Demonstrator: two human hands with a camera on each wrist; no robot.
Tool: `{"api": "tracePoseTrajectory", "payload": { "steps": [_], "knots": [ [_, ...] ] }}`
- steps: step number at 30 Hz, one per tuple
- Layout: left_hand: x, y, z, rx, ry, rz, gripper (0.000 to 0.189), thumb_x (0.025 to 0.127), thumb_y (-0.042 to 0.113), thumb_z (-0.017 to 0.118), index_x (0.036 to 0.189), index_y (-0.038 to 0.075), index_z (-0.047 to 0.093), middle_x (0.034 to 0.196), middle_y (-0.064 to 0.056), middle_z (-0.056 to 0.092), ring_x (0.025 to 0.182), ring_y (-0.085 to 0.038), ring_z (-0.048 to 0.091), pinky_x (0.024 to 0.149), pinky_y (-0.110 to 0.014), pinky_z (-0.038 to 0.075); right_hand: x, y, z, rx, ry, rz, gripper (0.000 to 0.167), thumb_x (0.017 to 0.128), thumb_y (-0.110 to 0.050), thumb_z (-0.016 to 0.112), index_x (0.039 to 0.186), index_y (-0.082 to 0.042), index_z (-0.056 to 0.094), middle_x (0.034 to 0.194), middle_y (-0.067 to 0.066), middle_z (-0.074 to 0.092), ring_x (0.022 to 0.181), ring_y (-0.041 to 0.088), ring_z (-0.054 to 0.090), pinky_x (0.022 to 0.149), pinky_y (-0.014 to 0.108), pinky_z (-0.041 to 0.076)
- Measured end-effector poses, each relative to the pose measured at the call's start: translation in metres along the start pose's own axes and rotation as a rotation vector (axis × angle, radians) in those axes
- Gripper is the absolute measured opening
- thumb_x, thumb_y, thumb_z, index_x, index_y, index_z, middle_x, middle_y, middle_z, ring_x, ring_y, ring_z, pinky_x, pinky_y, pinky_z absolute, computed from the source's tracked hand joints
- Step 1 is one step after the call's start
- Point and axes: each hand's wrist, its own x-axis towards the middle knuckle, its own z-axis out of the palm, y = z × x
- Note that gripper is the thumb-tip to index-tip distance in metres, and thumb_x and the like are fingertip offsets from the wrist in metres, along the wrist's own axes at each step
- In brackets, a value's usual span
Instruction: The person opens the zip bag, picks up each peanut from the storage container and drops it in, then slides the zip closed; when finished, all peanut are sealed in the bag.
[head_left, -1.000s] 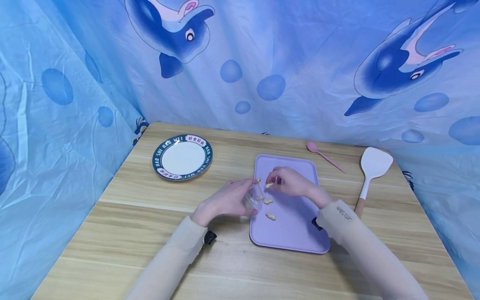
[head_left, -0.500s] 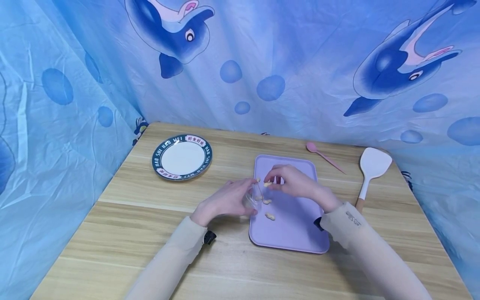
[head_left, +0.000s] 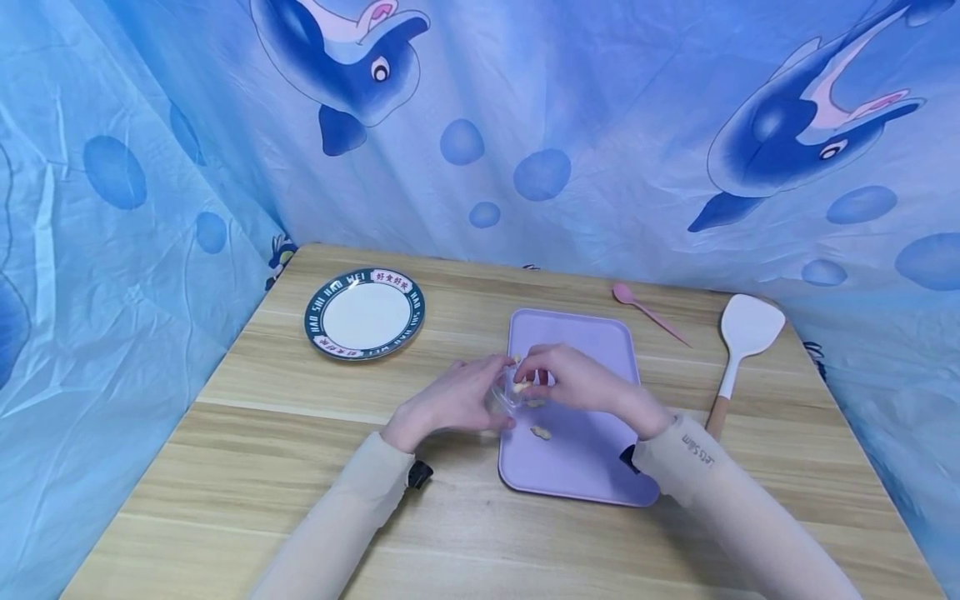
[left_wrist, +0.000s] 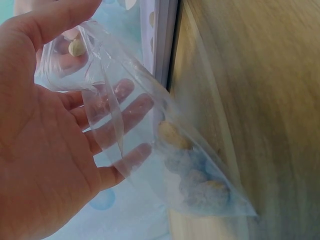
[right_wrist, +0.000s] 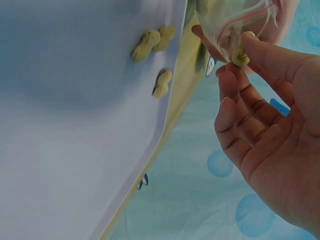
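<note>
My left hand (head_left: 457,398) holds a clear zip bag (left_wrist: 157,172) at the left edge of a purple tray (head_left: 588,467). Several peanuts (left_wrist: 205,192) lie in the bag's lower corner. Between thumb and fingertips of my right hand (head_left: 573,379) is a peanut (right_wrist: 241,54), right at the bag's mouth, where a red zip line shows. On the tray, loose peanuts lie near the rim; the right wrist view shows one peanut (right_wrist: 162,84) apart from two others. In the head view, my right hand partly covers the peanuts beside the bag.
A white plate (head_left: 367,317) with a dark green patterned rim stands at the back left. Behind the tray lies a pink spoon (head_left: 624,293). A white spatula (head_left: 750,325) with a wooden handle lies at the right. A blue dolphin curtain hangs behind the table.
My right hand has moved left and nearer with the pinched peanut, from over the tray to the bag's mouth. My left hand and the bag have stayed in place.
</note>
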Motion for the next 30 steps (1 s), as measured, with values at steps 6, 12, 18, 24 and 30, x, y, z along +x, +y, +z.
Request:
{"api": "tracePoseTrajectory", "payload": {
  "steps": [6, 12, 18, 24, 30],
  "knots": [
    [0.0007, 0.0003, -0.0001, 0.001, 0.005, 0.007, 0.092, 0.076, 0.045, 0.081, 0.150, 0.010, 0.038, 0.145, -0.006, 0.053, 0.130, -0.018, 0.050, 0.107, -0.050, 0.034, -0.0009, -0.0038, 0.0032, -0.014, -0.030, 0.026, 0.016, 0.088, -0.009, 0.076, 0.103, -0.013, 0.074, 0.096, -0.005, 0.065, 0.075, 0.006, 0.057, 0.069, 0.033, 0.053],
    [0.0006, 0.0009, -0.0004, 0.006, 0.004, 0.003, 0.093, 0.076, 0.046, 0.081, 0.150, 0.009, 0.038, 0.146, -0.006, 0.052, 0.132, -0.018, 0.049, 0.108, -0.051, 0.033, -0.0010, -0.0047, 0.0046, -0.029, -0.033, 0.039, 0.019, 0.087, -0.009, 0.076, 0.106, -0.009, 0.073, 0.097, 0.001, 0.067, 0.077, 0.010, 0.058, 0.070, 0.031, 0.052],
    [0.0002, 0.0011, -0.0006, 0.017, 0.000, -0.001, 0.090, 0.077, 0.046, 0.080, 0.149, 0.010, 0.039, 0.146, -0.006, 0.052, 0.132, -0.018, 0.049, 0.108, -0.051, 0.033, -0.0015, -0.0056, 0.0042, -0.026, -0.044, 0.052, 0.021, 0.088, -0.009, 0.075, 0.109, -0.006, 0.073, 0.096, 0.005, 0.067, 0.077, 0.009, 0.057, 0.071, 0.032, 0.052],
    [0.0001, 0.0016, -0.0008, 0.014, -0.004, -0.004, 0.091, 0.078, 0.047, 0.080, 0.149, 0.010, 0.039, 0.148, -0.006, 0.050, 0.134, -0.019, 0.047, 0.109, -0.052, 0.033, -0.0015, -0.0072, 0.0039, -0.027, -0.046, 0.062, 0.021, 0.088, -0.009, 0.075, 0.109, -0.007, 0.073, 0.093, 0.001, 0.066, 0.077, 0.013, 0.059, 0.071, 0.029, 0.050],
    [-0.0001, 0.0022, -0.0015, 0.013, -0.005, -0.005, 0.091, 0.078, 0.047, 0.080, 0.149, 0.009, 0.039, 0.147, -0.006, 0.051, 0.134, -0.019, 0.048, 0.109, -0.052, 0.032, -0.0023, -0.0077, 0.0025, -0.011, -0.036, 0.044, 0.022, 0.088, -0.009, 0.075, 0.109, -0.005, 0.072, 0.095, 0.004, 0.068, 0.077, 0.012, 0.059, 0.071, 0.034, 0.052]
  ]
}}
